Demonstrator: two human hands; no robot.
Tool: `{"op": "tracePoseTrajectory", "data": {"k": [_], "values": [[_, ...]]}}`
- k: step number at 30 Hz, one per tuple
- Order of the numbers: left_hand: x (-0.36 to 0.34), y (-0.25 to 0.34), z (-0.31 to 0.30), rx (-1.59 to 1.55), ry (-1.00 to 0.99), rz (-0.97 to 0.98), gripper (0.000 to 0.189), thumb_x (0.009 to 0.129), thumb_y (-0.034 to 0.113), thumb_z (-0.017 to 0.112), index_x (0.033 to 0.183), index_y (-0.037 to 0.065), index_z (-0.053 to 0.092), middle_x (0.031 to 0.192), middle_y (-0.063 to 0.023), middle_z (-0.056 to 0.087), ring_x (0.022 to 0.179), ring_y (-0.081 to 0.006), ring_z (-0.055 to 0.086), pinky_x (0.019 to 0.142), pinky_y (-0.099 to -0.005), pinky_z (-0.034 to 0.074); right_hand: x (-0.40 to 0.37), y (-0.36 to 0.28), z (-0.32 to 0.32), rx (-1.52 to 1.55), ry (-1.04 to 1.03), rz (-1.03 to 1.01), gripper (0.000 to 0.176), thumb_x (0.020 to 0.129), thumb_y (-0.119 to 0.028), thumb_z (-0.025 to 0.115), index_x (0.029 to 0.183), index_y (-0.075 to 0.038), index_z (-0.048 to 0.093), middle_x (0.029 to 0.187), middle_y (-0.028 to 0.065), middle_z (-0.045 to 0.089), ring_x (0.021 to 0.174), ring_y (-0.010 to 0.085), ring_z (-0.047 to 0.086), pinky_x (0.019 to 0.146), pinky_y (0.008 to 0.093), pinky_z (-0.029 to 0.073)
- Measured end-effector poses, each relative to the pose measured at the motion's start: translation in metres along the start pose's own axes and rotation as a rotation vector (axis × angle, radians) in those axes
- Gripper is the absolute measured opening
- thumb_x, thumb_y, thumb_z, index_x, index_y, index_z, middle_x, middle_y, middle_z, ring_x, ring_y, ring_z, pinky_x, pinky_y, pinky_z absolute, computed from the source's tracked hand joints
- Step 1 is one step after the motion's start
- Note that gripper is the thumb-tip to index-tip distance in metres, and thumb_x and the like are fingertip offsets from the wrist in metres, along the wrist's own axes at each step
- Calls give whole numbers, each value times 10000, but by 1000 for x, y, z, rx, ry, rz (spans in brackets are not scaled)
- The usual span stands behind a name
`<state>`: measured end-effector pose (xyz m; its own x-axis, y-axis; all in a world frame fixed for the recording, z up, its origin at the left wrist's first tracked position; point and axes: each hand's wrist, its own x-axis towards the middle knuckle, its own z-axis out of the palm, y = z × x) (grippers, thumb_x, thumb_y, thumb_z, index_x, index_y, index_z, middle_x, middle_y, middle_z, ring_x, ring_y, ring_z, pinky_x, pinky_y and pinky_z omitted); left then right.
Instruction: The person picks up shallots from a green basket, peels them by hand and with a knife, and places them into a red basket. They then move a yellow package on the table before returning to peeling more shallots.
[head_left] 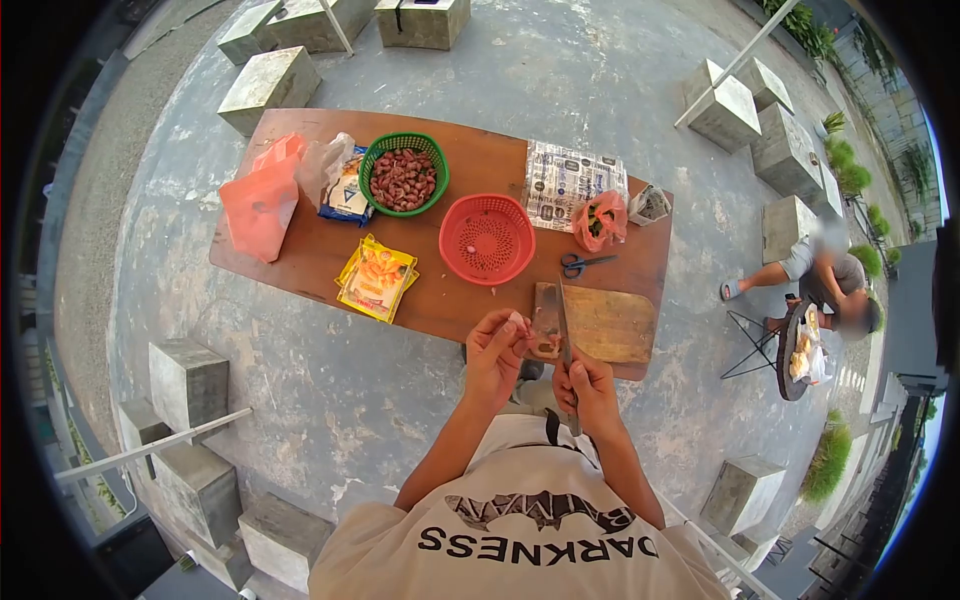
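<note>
My left hand (497,358) is closed around a small pale pink piece, perhaps a peeled shallot (516,319), above the table's front edge. In my right hand (587,390) is a knife (564,325), its blade pointing away from me over the left part of the wooden cutting board (610,325). Reddish scraps (545,343) lie at the board's left side. Beyond my hands stands a red basket (487,240) with a small pale piece inside. A green basket (404,174) farther left holds several shallots.
On the brown table (330,240) are blue scissors (586,264), yellow packets (377,279), a blue-white packet (347,193), orange bags (262,205), newspaper (568,180) and a red bag (600,221). Concrete blocks surround it. Another person (835,280) sits at the right by a small round table.
</note>
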<state>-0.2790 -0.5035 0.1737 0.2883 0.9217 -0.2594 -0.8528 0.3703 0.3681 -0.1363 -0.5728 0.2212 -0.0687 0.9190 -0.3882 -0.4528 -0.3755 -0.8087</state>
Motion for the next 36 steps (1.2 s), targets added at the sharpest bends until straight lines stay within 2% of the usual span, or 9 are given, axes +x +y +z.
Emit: {"op": "tracePoseTrajectory", "data": {"k": [5, 8, 14, 24, 25, 29, 32, 34, 36], "values": [[-15, -23, 31, 122, 6, 89, 205, 844, -37, 601, 1046, -14, 577, 948, -112, 642, 872, -220, 659, 824, -324, 552, -20, -22, -21, -94, 61, -102, 560, 955, -153, 493, 1464, -109, 264, 719, -36, 389, 578, 52, 349, 503, 180, 303], [-29, -65, 42, 328, -45, 184, 183, 810, -49, 643, 987, -8, 619, 935, -110, 654, 839, -210, 664, 784, -314, 557, -36, -29, -55, -466, -12, -258, 663, 901, -70, 519, 1478, -91, 194, 714, 5, 417, 597, 93, 373, 568, 201, 334], [-64, -181, 67, 414, -19, 178, 116, 762, -45, 702, 868, -10, 670, 897, -105, 678, 795, -193, 668, 738, -292, 544, -106, -70, -141, -712, -117, -219, 649, 853, -52, 568, 1440, -63, 291, 829, 149, 585, 666, 193, 477, 665, 274, 424], [-79, -321, 115, 600, -137, 325, 155, 695, -145, 689, 802, -42, 641, 920, -123, 667, 857, -195, 657, 785, -312, 524, -176, -93, -268, -723, 47, -361, 489, 898, -97, 544, 1363, -23, 409, 1019, 209, 619, 809, 317, 588, 772, 336, 464], [-73, -329, 120, 597, -143, 313, 155, 695, -145, 689, 802, -42, 641, 920, -123, 667, 857, -195, 657, 785, -312, 524, -172, -89, -279, -769, 83, -524, 468, 900, -85, 537, 1349, -14, 425, 982, 206, 618, 804, 311, 593, 766, 334, 467], [-52, -343, 132, 766, -229, 403, 186, 701, -153, 682, 836, -35, 632, 922, -125, 663, 875, -186, 653, 823, -311, 521, -156, -96, -316, -790, 72, -389, 468, 892, -77, 547, 1340, -6, 432, 950, 183, 623, 796, 297, 581, 775, 338, 464], [-24, -358, 142, 682, -154, 303, 185, 714, -154, 673, 851, -36, 631, 924, -130, 663, 891, -183, 653, 836, -300, 521, -130, -103, -341, -764, 39, -470, 448, 925, -132, 538, 1346, -16, 439, 786, 93, 577, 660, 187, 525, 635, 279, 448], [-2, -372, 140, 546, -49, 214, 178, 723, -154, 666, 854, -38, 632, 924, -133, 664, 899, -184, 654, 834, -293, 525, -113, -113, -358, -125, 43, 86, 447, 963, -211, 507, 1368, -37, 428, 696, -16, 443, 570, 73, 394, 500, 198, 340], [32, -391, 131, 437, -38, 130, 170, 742, -124, 673, 890, -44, 650, 915, -129, 666, 894, -183, 662, 815, -287, 535, -85, -118, -374, -171, -11, 134, 496, 975, -310, 485, 1392, -54, 398, 687, -68, 336, 542, 14, 288, 451, 159, 225]]}}
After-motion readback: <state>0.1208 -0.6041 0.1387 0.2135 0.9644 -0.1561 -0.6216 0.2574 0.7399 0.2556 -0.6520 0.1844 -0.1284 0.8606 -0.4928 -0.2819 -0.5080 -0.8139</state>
